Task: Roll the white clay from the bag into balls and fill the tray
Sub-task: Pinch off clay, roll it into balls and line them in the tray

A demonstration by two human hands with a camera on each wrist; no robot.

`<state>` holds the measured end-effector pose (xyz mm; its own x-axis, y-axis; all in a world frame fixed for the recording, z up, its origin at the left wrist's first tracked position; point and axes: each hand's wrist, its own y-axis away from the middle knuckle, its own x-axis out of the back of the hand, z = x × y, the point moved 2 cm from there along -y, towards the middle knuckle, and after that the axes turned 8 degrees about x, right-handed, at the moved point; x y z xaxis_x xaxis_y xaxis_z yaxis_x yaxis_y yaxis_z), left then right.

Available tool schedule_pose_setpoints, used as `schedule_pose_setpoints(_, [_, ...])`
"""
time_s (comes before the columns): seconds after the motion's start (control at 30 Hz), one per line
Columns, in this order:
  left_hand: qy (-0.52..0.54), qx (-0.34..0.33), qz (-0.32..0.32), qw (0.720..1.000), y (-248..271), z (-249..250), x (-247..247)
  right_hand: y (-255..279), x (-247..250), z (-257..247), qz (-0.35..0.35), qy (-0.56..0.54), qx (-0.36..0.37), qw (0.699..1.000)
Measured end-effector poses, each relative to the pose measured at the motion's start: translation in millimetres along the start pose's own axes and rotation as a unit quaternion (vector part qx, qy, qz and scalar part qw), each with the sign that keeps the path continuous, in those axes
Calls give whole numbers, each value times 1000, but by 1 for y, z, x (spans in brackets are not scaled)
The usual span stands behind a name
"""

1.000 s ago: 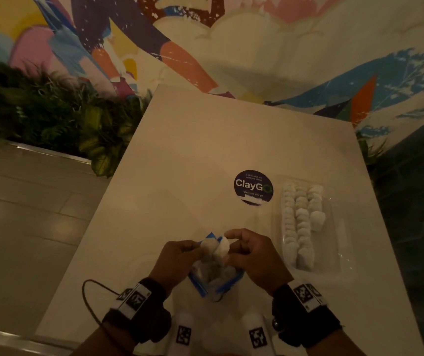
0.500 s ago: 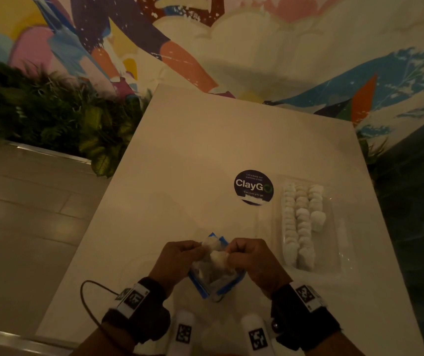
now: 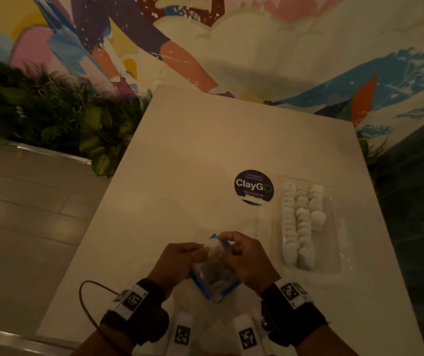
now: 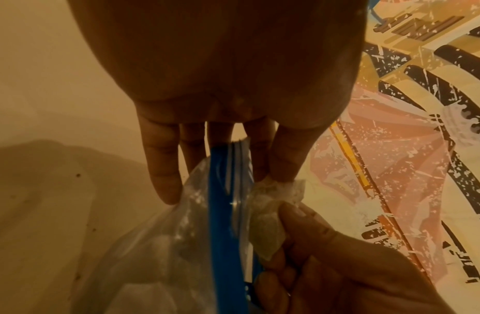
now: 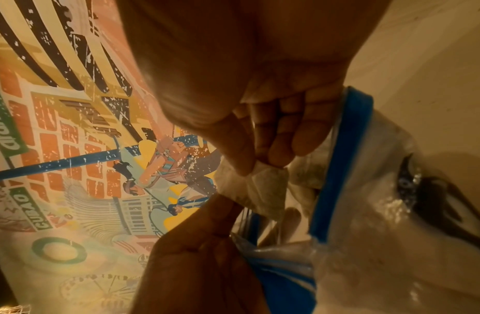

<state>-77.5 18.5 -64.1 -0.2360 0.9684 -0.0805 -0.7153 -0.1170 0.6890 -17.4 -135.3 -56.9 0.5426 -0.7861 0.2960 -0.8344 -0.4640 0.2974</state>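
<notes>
We pinch a white clay lump [image 3: 213, 247] at the mouth of the clear blue-edged zip bag [image 3: 212, 277] near the table's [image 3: 192, 155] front edge: left hand [image 3: 177, 262] grips clay and bag, right hand [image 3: 250, 260] the clay. The clear plastic tray [image 3: 334, 227] of white clay balls [image 3: 302, 222] lies by the right edge, beside a round dark sticker [image 3: 254, 187].

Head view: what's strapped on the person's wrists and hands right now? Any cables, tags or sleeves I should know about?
Both hands are bare, with no sleeves in view. The left hand and right hand each have a bulky black wrist unit behind them, with a white tag printed with a black square code. A thin dark cable loops out from the left wrist.
</notes>
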Motion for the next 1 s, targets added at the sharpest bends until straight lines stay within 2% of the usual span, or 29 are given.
schedule_pose_setpoints(0.23, [-23, -18, -3, 1000, 3, 0, 0, 2, -1, -3, 11, 12, 3, 1000])
schedule_pose_setpoints(0.4, [-71, -72, -4, 995, 4, 2, 0, 4, -2, -7, -2, 3, -1, 1000])
schedule_pose_setpoints(0.6, [-114, -115, 55, 985, -3, -5, 6, -2, 11, -4, -31, 130, -17, 991])
schedule_pose_setpoints(0.73, [-141, -121, 89, 979, -6, -9, 9, -2, 16, -15, -86, 286, 38, 954])
schedule_pose_setpoints(0.83, [-164, -139, 91, 972, -6, -8, 8, -3, 10, -14, -118, 394, 60, 910])
schedule_pose_setpoints(1.0, [-208, -167, 77, 961, -10, -7, 12, -1, -8, -9, -155, 489, 86, 854])
